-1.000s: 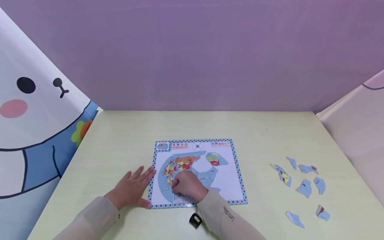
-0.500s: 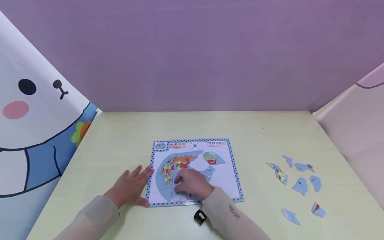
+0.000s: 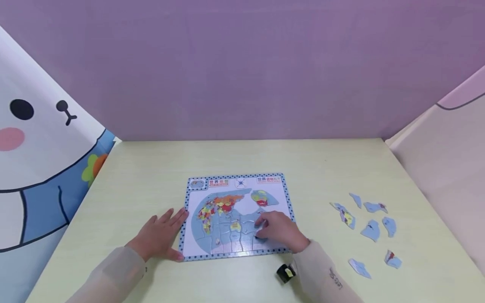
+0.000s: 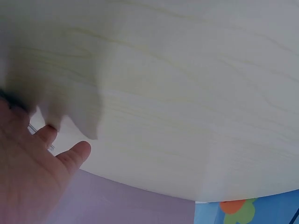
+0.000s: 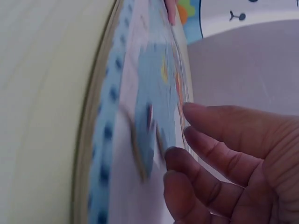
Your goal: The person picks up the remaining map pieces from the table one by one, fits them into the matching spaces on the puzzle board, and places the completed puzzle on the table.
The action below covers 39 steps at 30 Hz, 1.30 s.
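Note:
A world map jigsaw puzzle board (image 3: 242,207) with a blue dotted border lies on the table in the head view, partly filled with joined pieces. My left hand (image 3: 158,235) rests flat at its left edge, fingers spread and fingertips on the border. Over the right part of the map hovers my right hand (image 3: 279,229). In the right wrist view the right hand (image 5: 233,158) has its fingers bent loosely, with nothing visible between them, close above the board. The left hand (image 4: 32,172) in the left wrist view shows only in part.
Several loose puzzle pieces (image 3: 370,230) lie scattered on the table (image 3: 322,168) to the right of the board. A small black device (image 3: 286,273) sits by the right wrist. A purple backdrop (image 3: 246,75) stands behind the table, with a cartoon-printed cloth (image 3: 49,160) at left.
My right hand has moved right across the board, from its lower left part to its right part, uncovering joined pieces. The left hand stays at the left edge. The head view has shifted slightly.

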### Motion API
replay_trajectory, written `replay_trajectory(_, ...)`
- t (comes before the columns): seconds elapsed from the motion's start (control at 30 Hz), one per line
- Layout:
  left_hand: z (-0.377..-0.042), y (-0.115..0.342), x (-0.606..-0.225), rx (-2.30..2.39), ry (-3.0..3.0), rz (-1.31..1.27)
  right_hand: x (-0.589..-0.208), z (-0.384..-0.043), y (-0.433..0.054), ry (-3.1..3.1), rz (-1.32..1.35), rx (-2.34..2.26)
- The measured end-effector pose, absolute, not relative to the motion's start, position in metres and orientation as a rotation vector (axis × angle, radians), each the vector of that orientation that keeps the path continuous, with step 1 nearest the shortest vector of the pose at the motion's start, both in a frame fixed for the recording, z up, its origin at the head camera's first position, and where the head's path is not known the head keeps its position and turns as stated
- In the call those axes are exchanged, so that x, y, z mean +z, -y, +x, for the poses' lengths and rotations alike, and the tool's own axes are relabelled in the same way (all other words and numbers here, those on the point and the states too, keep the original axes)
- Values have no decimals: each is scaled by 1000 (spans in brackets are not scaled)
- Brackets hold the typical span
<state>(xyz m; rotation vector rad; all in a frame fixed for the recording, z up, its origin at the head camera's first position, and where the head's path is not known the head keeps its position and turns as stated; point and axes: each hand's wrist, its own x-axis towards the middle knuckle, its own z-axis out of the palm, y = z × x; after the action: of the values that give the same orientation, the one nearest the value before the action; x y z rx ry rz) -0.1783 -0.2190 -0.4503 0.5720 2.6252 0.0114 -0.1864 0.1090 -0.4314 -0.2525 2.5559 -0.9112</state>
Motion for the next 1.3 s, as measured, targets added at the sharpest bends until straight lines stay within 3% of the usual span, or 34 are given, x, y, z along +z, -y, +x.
replay_trajectory(0.37,-185,222,-451,12,-2643,604,-428,-173,-172,-2578,57,-940)
replay_trajectory(0.8,-176,221,-461,121,-2609,563,-432,-135,-276,-2702,58,-833)
replay_trajectory(1.3,-179,225,-459,153,-2647,578,-453,-96,-322,-2646,257,-712)
